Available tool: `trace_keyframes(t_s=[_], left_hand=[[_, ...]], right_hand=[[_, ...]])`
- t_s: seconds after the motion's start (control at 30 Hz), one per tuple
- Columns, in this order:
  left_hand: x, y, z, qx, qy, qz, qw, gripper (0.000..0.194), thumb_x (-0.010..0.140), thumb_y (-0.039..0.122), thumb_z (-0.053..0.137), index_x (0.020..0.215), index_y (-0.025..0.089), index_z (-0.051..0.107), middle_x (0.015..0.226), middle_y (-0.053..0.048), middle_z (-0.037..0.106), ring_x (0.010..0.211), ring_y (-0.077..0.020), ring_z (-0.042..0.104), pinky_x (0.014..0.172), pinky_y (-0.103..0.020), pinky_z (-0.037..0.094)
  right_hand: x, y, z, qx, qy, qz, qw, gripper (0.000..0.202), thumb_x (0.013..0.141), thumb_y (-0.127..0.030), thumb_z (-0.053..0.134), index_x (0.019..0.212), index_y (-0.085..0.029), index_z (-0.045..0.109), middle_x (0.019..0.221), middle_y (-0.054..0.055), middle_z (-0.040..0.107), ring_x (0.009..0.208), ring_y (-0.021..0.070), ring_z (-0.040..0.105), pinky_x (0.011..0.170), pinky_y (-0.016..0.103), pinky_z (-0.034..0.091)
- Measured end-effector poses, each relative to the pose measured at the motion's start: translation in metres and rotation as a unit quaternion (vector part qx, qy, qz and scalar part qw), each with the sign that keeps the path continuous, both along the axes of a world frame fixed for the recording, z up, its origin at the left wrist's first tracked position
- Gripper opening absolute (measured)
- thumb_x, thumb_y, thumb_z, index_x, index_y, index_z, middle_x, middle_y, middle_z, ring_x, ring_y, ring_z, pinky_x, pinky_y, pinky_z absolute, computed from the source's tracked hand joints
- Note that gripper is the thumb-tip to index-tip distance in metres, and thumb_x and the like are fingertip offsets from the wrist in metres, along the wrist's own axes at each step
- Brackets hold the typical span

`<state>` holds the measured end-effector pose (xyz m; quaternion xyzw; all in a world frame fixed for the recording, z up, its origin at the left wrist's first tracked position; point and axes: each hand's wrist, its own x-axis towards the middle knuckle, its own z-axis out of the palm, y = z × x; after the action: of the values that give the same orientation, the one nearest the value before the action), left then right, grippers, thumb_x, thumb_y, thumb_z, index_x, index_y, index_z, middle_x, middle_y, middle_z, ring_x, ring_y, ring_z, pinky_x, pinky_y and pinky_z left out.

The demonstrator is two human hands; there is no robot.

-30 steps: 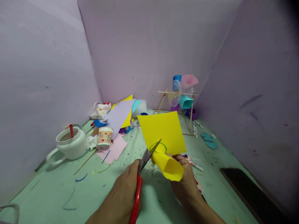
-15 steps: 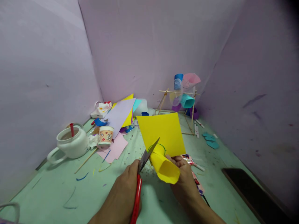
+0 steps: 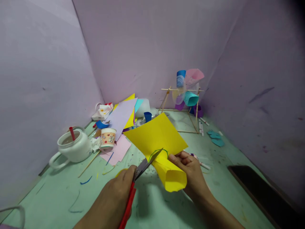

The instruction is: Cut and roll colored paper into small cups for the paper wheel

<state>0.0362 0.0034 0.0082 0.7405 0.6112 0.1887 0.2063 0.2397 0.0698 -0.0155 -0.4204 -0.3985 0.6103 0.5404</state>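
Note:
My left hand (image 3: 119,192) is closed around red-handled scissors (image 3: 128,205). Their blades lie at a green curved line drawn on a yellow paper sheet (image 3: 154,132). Attached at the sheet's lower side is a rolled yellow paper cup shape (image 3: 175,179), its opening toward me. My right hand (image 3: 190,170) pinches the sheet's right side, beside the roll. Whether the blades are parted cannot be made out.
At left stand a white teapot (image 3: 76,149) and a patterned paper cup (image 3: 108,139), near coloured paper sheets (image 3: 121,117). A wooden stick frame with paper cups (image 3: 191,99) stands at the back right. A dark phone-like slab (image 3: 259,194) lies at right.
The yellow sheet has turned, its left corner swinging out to the left and its right side rising. My left hand and the scissors have shifted slightly left and down; my right hand moved slightly right.

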Motion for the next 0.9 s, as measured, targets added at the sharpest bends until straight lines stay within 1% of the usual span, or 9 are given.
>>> trace_keyframes(t_s=[0.07, 0.17, 0.33, 0.43, 0.53, 0.6, 0.73, 0.83, 0.9], left_hand=[[-0.004, -0.002, 0.002, 0.0, 0.024, -0.013, 1.0, 0.052, 0.072, 0.014, 0.041, 0.123, 0.021, 0.048, 0.105, -0.009, 0.065, 0.09, -0.0208, 0.062, 0.085, -0.032, 0.047], [-0.012, -0.004, 0.006, -0.009, 0.052, -0.024, 0.998, 0.049, 0.077, 0.017, 0.039, 0.124, 0.022, 0.049, 0.108, -0.01, 0.065, 0.091, -0.021, 0.062, 0.085, -0.033, 0.047], [-0.025, -0.004, 0.01, -0.012, 0.095, -0.057, 0.994, 0.046, 0.079, 0.021, 0.039, 0.123, 0.022, 0.051, 0.107, -0.011, 0.066, 0.091, -0.0239, 0.063, 0.078, -0.034, 0.05], [-0.031, -0.005, 0.013, -0.004, 0.115, -0.058, 0.992, 0.041, 0.079, 0.02, 0.041, 0.117, 0.023, 0.056, 0.104, -0.01, 0.068, 0.089, -0.0231, 0.065, 0.078, -0.033, 0.05], [-0.035, -0.006, 0.015, -0.003, 0.124, -0.068, 0.99, 0.037, 0.078, 0.017, 0.042, 0.11, 0.023, 0.061, 0.098, -0.008, 0.07, 0.084, -0.0216, 0.066, 0.074, -0.03, 0.052], [-0.038, -0.006, 0.016, -0.007, 0.118, -0.082, 0.99, 0.036, 0.078, 0.017, 0.042, 0.107, 0.023, 0.062, 0.097, -0.008, 0.07, 0.083, -0.0212, 0.067, 0.072, -0.029, 0.053], [-0.044, -0.004, 0.012, -0.01, 0.083, -0.095, 0.992, 0.035, 0.079, 0.02, 0.044, 0.108, 0.025, 0.062, 0.101, -0.007, 0.07, 0.084, -0.0207, 0.067, 0.073, -0.029, 0.053], [-0.045, -0.004, 0.009, -0.023, 0.041, -0.068, 0.997, 0.031, 0.082, 0.024, 0.046, 0.109, 0.027, 0.061, 0.1, -0.004, 0.069, 0.085, -0.0203, 0.066, 0.075, -0.031, 0.053], [-0.045, -0.005, 0.007, -0.023, 0.018, -0.044, 0.999, 0.027, 0.085, 0.029, 0.048, 0.11, 0.024, 0.059, 0.103, -0.004, 0.066, 0.089, -0.0203, 0.063, 0.078, -0.035, 0.052]], right_hand=[[0.003, 0.0, 0.0, 0.021, -0.027, 0.004, 0.999, 0.023, 0.064, -0.036, 0.076, 0.072, -0.016, 0.066, 0.06, 0.0, 0.065, 0.05, 0.0116, 0.059, 0.047, 0.019, 0.045], [0.006, 0.001, 0.002, 0.05, -0.063, 0.011, 0.997, 0.021, 0.066, -0.035, 0.074, 0.064, -0.016, 0.065, 0.057, 0.0, 0.064, 0.048, 0.0105, 0.057, 0.044, 0.018, 0.043], [0.007, 0.001, 0.012, 0.09, -0.067, 0.047, 0.993, 0.016, 0.066, -0.03, 0.072, 0.072, -0.016, 0.07, 0.062, 0.002, 0.068, 0.054, 0.0136, 0.062, 0.049, 0.02, 0.048], [0.008, 0.001, 0.016, 0.128, -0.084, 0.048, 0.987, 0.009, 0.067, -0.026, 0.069, 0.066, -0.017, 0.07, 0.057, 0.0, 0.065, 0.051, 0.0123, 0.06, 0.048, 0.02, 0.048], [0.008, 0.002, 0.016, 0.167, -0.119, 0.052, 0.977, 0.01, 0.071, -0.023, 0.065, 0.062, -0.018, 0.068, 0.055, -0.001, 0.064, 0.049, 0.0112, 0.057, 0.048, 0.02, 0.047], [0.009, 0.002, 0.016, 0.183, -0.139, 0.054, 0.972, 0.011, 0.072, -0.022, 0.064, 0.063, -0.018, 0.068, 0.056, -0.001, 0.064, 0.05, 0.0117, 0.057, 0.049, 0.02, 0.047], [0.01, 0.002, 0.014, 0.199, -0.164, 0.047, 0.965, 0.012, 0.072, -0.022, 0.063, 0.063, -0.019, 0.07, 0.056, -0.001, 0.065, 0.051, 0.0124, 0.058, 0.049, 0.021, 0.046], [0.011, 0.002, 0.014, 0.209, -0.174, 0.05, 0.961, 0.011, 0.072, -0.019, 0.062, 0.066, -0.02, 0.071, 0.061, -0.001, 0.068, 0.054, 0.0128, 0.06, 0.051, 0.021, 0.047], [0.012, 0.001, 0.014, 0.212, -0.177, 0.061, 0.959, 0.012, 0.073, -0.019, 0.062, 0.068, -0.021, 0.072, 0.062, -0.001, 0.068, 0.055, 0.0132, 0.061, 0.052, 0.021, 0.048]])
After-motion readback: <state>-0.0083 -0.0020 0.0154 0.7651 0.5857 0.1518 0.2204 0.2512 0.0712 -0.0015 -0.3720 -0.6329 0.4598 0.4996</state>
